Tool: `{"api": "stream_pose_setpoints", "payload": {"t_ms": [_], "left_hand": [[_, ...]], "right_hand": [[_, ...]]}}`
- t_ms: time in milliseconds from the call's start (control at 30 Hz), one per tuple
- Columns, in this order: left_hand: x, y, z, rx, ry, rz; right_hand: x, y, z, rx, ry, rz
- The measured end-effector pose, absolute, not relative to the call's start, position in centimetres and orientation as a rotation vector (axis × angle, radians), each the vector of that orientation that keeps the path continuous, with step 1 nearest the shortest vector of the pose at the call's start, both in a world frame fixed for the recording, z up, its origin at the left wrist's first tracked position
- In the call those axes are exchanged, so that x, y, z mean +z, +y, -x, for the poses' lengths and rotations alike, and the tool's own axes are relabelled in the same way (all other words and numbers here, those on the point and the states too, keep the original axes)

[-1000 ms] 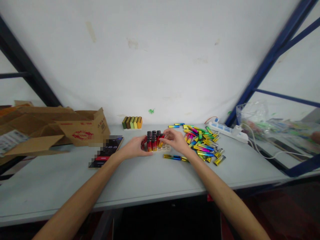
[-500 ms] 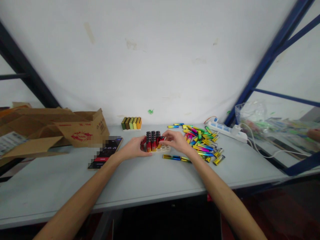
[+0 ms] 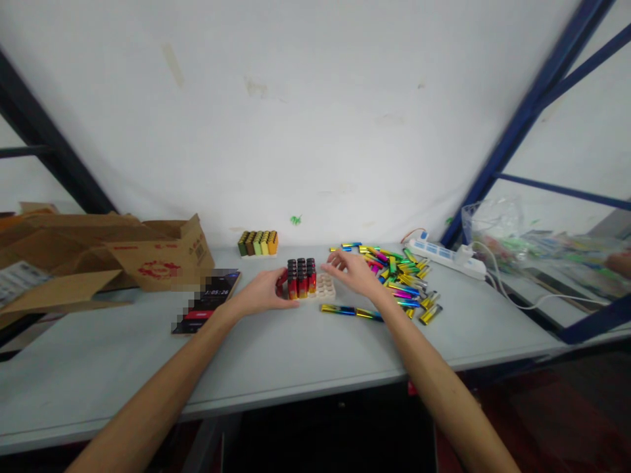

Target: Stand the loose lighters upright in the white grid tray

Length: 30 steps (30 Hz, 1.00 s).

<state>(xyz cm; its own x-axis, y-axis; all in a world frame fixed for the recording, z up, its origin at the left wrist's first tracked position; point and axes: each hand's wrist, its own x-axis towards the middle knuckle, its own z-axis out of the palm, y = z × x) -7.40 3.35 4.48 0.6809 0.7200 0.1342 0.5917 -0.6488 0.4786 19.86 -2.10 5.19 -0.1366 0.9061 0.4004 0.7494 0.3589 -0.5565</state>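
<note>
A pale tray (image 3: 326,286) with round holes stands upright on the table in front of me. Its left part is filled with small upright red-and-gold cylinders (image 3: 302,284) with dark tops; the holes at its right show bare. My left hand (image 3: 266,290) is wrapped round the tray's left end, thumb along the front, against the outer cylinders. Just above and right of the bare holes is my right hand (image 3: 348,270), its fingers loosely bent and apart, with nothing visible in them. Two shiny blue-and-gold cylinders (image 3: 338,309) lie end to end in front of the tray.
A heap of shiny multicoloured cylinders (image 3: 404,282) lies at right, near a white power strip (image 3: 448,258). Behind stands another filled block of cylinders (image 3: 258,244). A phone (image 3: 211,295) and open cardboard boxes (image 3: 167,259) are at left. Clear plastic bags (image 3: 497,226) lie far right.
My right hand has let go of a dark-topped red cylinder at the tray and lifted slightly up and away. My left hand still grips the tray's left end.
</note>
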Motion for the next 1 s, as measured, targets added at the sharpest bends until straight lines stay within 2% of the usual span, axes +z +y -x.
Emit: {"api": "stream_pose_setpoints", "payload": {"t_ms": [100,200,367,567,767,833,1000], "left_hand": [[4.7,3.3,7.3,0.4,1.068,-2.522],[4.8,3.2,7.3,0.372,1.085,-2.541],[4.9,3.1,7.3,0.371,1.091,-2.539],[4.9,3.1,7.2,0.373,1.09,-2.534],[4.9,3.1,7.2,0.387,1.092,-2.535],[4.8,3.1,7.2,0.389,1.074,-2.521],[4.8,3.1,7.4,0.408,1.03,-2.511]], "right_hand": [[5.2,-1.7,-22.4,-0.048,-1.652,1.942],[4.6,-1.8,-24.2,-0.085,-1.564,2.302],[3.9,-1.8,-24.1,-0.043,-1.642,2.432],[3.1,-1.0,-22.7,0.034,-1.901,2.191],[2.5,-0.5,-22.3,0.068,-1.985,1.709],[2.5,-0.4,-21.9,0.213,-1.9,1.536],[2.5,-0.3,-20.0,0.847,-1.565,1.119]]}}
